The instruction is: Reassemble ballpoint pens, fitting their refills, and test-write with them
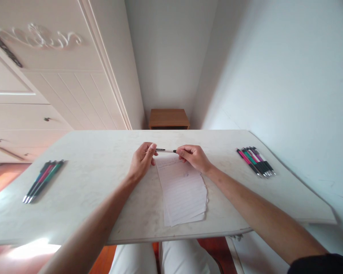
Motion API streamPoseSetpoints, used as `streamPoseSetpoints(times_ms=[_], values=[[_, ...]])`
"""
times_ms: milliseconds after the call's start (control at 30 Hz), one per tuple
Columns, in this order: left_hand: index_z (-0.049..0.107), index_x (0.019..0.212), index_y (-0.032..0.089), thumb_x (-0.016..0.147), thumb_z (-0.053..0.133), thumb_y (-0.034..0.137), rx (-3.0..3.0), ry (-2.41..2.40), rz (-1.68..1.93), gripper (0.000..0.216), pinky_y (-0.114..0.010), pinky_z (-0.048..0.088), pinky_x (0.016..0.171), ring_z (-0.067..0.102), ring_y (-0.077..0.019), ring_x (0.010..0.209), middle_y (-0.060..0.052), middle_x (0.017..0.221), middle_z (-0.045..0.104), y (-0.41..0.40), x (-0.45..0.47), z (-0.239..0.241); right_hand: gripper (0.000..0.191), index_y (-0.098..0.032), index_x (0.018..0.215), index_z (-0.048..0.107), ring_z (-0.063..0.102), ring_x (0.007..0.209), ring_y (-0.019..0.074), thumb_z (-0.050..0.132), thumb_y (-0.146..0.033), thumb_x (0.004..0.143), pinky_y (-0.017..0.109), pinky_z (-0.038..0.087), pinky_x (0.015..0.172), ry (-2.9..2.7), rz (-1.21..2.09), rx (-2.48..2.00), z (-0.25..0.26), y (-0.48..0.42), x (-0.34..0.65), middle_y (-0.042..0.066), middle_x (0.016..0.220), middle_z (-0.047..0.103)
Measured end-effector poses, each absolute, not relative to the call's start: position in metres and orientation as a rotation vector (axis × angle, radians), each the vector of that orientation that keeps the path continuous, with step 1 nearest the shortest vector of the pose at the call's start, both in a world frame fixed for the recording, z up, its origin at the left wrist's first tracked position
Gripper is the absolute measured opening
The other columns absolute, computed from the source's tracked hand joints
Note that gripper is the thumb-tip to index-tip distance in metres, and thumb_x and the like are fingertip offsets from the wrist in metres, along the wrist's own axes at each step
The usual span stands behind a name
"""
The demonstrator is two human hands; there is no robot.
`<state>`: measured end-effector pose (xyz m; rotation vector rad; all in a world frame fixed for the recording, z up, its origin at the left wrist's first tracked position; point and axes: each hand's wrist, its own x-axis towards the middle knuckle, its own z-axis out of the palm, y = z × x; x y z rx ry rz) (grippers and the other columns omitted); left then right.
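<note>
Both hands hold one white pen (166, 151) level above the top edge of a stack of lined paper (183, 190). My left hand (143, 160) pinches the pen's left end with closed fingers. My right hand (194, 156) grips the pen's right end, where a dark tip shows. The paper lies on a white table (97, 182), torn along its right edge, with faint marks near the top.
Three pens (42, 180) lie together at the table's left. Several pens (255, 161) in pink, green, purple and black lie at the right. A white cabinet (54, 76) stands left, a wall right, a small wooden stand (168, 118) beyond the table.
</note>
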<state>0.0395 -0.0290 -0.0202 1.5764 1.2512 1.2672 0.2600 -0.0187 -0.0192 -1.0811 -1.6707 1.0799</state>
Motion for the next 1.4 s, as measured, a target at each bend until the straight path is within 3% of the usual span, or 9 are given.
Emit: streamPoseSetpoints(times_ms=[100, 267, 367, 633, 733, 933, 1100, 1267, 1400], values=[[0.055, 0.116, 0.019, 0.079, 0.067, 0.049, 1.578, 1.201, 1.326, 0.049, -0.021, 0.046, 0.050, 0.058, -0.0089, 0.054, -0.003, 0.092, 0.067, -0.0290, 0.0409, -0.0201, 0.039, -0.016, 0.079, 0.070, 0.056, 0.055, 0.0121, 0.064, -0.054, 0.080, 0.024, 0.046, 0.056, -1.675, 1.067, -1.084, -0.0178, -0.0192, 0.2600, 0.002, 0.065, 0.065], [0.064, 0.090, 0.017, 0.079, 0.066, 0.040, 1.633, 1.322, 1.244, 0.026, -0.021, 0.041, 0.049, 0.054, -0.0106, 0.048, 0.003, 0.057, 0.057, -0.0279, 0.0422, -0.0196, 0.038, -0.016, 0.079, 0.069, 0.055, 0.056, 0.0125, 0.065, -0.054, 0.080, 0.025, 0.046, 0.057, -1.667, 1.057, -1.085, -0.0174, -0.0194, 0.2603, 0.002, 0.066, 0.064], [0.064, 0.084, 0.017, 0.080, 0.063, 0.041, 1.640, 1.329, 1.244, 0.025, -0.021, 0.040, 0.047, 0.052, -0.0098, 0.047, 0.002, 0.060, 0.059, -0.0278, 0.0422, -0.0177, 0.037, -0.016, 0.081, 0.069, 0.056, 0.058, 0.0127, 0.066, -0.053, 0.079, 0.025, 0.046, 0.059, -1.675, 1.059, -1.073, -0.0180, -0.0193, 0.2603, 0.002, 0.067, 0.064], [0.053, 0.056, 0.017, 0.090, 0.045, 0.058, 1.635, 1.415, 1.194, 0.054, -0.020, 0.037, 0.044, 0.048, -0.0095, 0.042, 0.000, 0.046, 0.051, -0.0296, 0.0410, -0.0168, 0.031, -0.016, 0.082, 0.068, 0.054, 0.062, 0.0123, 0.069, -0.047, 0.077, 0.025, 0.046, 0.060, -1.660, 1.103, -1.027, -0.0191, -0.0191, 0.2583, 0.001, 0.069, 0.061], [0.058, 0.064, 0.015, 0.090, 0.043, 0.061, 1.602, 1.374, 1.220, 0.055, -0.020, 0.038, 0.044, 0.049, -0.0089, 0.042, -0.001, 0.054, 0.056, -0.0283, 0.0405, -0.0189, 0.030, -0.016, 0.083, 0.067, 0.051, 0.061, 0.0114, 0.070, -0.045, 0.076, 0.024, 0.043, 0.058, -1.633, 1.120, -1.014, -0.0202, -0.0187, 0.2580, 0.000, 0.069, 0.060], [0.058, 0.114, 0.018, 0.074, 0.073, 0.050, 1.618, 1.200, 1.317, 0.053, -0.020, 0.044, 0.048, 0.057, -0.0083, 0.053, -0.005, 0.095, 0.065, -0.0272, 0.0413, -0.0226, 0.027, -0.016, 0.082, 0.065, 0.048, 0.060, 0.0109, 0.070, -0.042, 0.077, 0.024, 0.038, 0.055, -1.621, 1.103, -1.023, -0.0185, -0.0195, 0.2580, -0.001, 0.068, 0.057], [0.069, 0.085, 0.016, 0.078, 0.067, 0.047, 1.731, 1.283, 1.218, 0.032, -0.022, 0.042, 0.049, 0.054, -0.0107, 0.050, -0.001, 0.068, 0.065, -0.0261, 0.0417, -0.0230, 0.025, -0.016, 0.082, 0.064, 0.047, 0.059, 0.0104, 0.068, -0.040, 0.078, 0.024, 0.037, 0.055, -1.628, 1.058, -1.035, -0.0159, -0.0209, 0.2581, -0.001, 0.068, 0.056], [0.057, 0.055, 0.016, 0.090, 0.044, 0.058, 1.734, 1.414, 1.150, 0.056, -0.022, 0.039, 0.047, 0.049, -0.0109, 0.044, 0.000, 0.044, 0.051, -0.0276, 0.0420, -0.0183, 0.024, -0.017, 0.083, 0.064, 0.049, 0.060, 0.0108, 0.068, -0.039, 0.078, 0.024, 0.038, 0.056, -1.654, 1.061, -1.027, -0.0159, -0.0231, 0.2569, -0.001, 0.071, 0.058], [0.053, 0.051, 0.017, 0.090, 0.038, 0.065, 1.615, 1.440, 1.165, 0.064, -0.022, 0.037, 0.044, 0.049, -0.0108, 0.041, -0.002, 0.042, 0.052, -0.0275, 0.0410, -0.0201, 0.022, -0.017, 0.084, 0.064, 0.050, 0.062, 0.0111, 0.068, -0.038, 0.078, 0.025, 0.039, 0.058, -1.670, 1.060, -1.014, -0.0152, -0.0247, 0.2556, 0.000, 0.074, 0.060]])
